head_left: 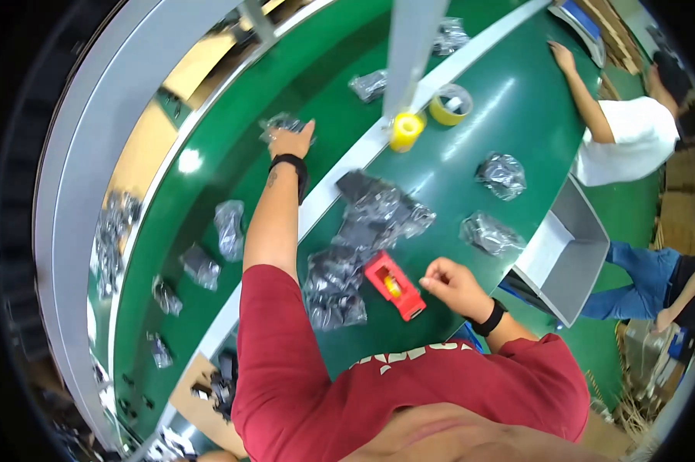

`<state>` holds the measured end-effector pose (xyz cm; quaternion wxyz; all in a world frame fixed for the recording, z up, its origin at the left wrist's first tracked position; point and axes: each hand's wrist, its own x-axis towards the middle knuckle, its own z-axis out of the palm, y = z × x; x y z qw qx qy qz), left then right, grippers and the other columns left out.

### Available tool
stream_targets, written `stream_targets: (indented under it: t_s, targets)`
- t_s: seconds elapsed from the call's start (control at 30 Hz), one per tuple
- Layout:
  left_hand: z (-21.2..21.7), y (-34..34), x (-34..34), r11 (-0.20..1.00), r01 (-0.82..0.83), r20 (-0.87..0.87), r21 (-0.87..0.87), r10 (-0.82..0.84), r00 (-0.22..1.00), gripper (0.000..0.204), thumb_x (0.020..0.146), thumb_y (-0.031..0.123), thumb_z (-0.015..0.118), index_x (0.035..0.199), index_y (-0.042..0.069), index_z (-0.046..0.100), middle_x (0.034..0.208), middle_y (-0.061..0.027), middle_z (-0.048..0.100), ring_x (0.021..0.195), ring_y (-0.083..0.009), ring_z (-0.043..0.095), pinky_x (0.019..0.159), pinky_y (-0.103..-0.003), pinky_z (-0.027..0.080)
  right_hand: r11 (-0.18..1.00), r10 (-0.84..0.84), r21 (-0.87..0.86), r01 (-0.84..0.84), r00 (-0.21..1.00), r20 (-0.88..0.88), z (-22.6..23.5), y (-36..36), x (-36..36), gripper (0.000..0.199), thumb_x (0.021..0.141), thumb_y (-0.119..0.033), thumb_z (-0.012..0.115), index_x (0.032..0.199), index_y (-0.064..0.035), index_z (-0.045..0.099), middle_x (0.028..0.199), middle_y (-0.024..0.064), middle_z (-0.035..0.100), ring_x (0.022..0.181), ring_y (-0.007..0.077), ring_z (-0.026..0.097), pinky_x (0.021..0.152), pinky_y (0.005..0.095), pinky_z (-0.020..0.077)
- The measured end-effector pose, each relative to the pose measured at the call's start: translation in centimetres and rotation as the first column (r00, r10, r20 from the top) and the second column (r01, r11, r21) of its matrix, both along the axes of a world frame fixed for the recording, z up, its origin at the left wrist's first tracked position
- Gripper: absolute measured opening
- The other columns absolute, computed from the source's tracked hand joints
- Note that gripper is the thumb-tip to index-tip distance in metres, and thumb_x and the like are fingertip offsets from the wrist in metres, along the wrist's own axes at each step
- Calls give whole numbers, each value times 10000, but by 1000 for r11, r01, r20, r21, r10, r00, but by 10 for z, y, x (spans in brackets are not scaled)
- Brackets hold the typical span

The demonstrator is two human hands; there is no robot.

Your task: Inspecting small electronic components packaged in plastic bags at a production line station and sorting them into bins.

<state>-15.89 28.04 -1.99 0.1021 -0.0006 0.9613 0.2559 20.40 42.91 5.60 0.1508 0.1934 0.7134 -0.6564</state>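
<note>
Stretched far out over the green conveyor belt (266, 204), my left hand (290, 143) is closed on a clear plastic bag with a dark part (283, 122) in it. My right hand (459, 288) hovers near my body with curled fingers, and I see nothing in it. Just left of it lies a red tape dispenser (407, 306) with a yellow roll inside. Several bagged black parts (382, 212) are heaped on the green table between my arms, with more bagged parts (336, 289) beside the dispenser.
A grey post (411, 58) rises at the belt's edge rail. Near it are a yellow tape roll (407, 131) and a wider roll (450, 105). Other bags (229, 231) lie along the belt. At right stand a grey bin (575, 269) and a person in white (629, 142).
</note>
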Motion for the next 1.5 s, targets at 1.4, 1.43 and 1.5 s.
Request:
stream_targets:
  t_s: [1.4, 1.43, 1.5]
  targets:
    - [139, -164, 466, 905, -34, -373, 423, 208, 904, 820, 638, 245, 697, 1242, -93, 256, 1175, -252, 391, 1066, -349, 425, 892, -344, 369, 965, 162, -147, -215, 938, -307, 60, -172, 53, 114, 719, -79, 666, 727, 9, 594, 664, 37, 586, 582, 74, 528, 539, 195, 428]
    - [138, -164, 468, 908, -32, -396, 419, 214, 893, 832, 623, 218, 691, 1248, -91, 238, 1177, -252, 380, 1071, -352, 416, 895, -351, 365, 974, 174, -82, -213, 925, -337, 60, -173, 56, 113, 716, -75, 666, 724, 11, 593, 668, 39, 588, 586, 78, 535, 545, 201, 437]
    - [136, -166, 471, 960, -27, -521, 279, 175, 835, 841, 588, 182, 673, 1245, -90, 225, 1168, -253, 372, 1072, -366, 400, 909, -367, 350, 970, 223, -10, -241, 912, -345, 61, -176, 66, 107, 724, -68, 645, 729, 23, 587, 699, 57, 595, 625, 106, 567, 588, 228, 471]
